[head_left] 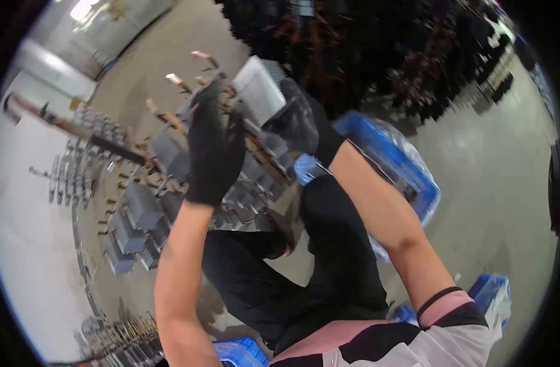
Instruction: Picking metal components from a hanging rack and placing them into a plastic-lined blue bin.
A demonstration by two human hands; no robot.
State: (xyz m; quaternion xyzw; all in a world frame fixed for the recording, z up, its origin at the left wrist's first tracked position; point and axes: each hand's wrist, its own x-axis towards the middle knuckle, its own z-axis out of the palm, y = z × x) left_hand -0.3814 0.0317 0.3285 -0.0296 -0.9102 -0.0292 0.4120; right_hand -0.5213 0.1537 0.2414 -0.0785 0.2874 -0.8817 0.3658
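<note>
My right hand [301,122], in a black glove, grips a pale silver finned metal block [258,90] like a heat sink by its right side. To its left my left hand [216,147], gloved in black too, reaches up with its fingers stretched and the thumb apart. Behind and around the left hand stands a rack with copper-coloured hooks [177,82], where several grey finned blocks [140,207] hang. The left fingertips are close to the hooks; whether they touch one is blurred.
Right of my knees sits a blue crate [427,189] lined with clear plastic. Dark racks full of black parts [353,55] fill the far side. A metal bar [78,129] juts out left. More hanging parts [87,153] are farther left. Another blue crate [240,353] lies below.
</note>
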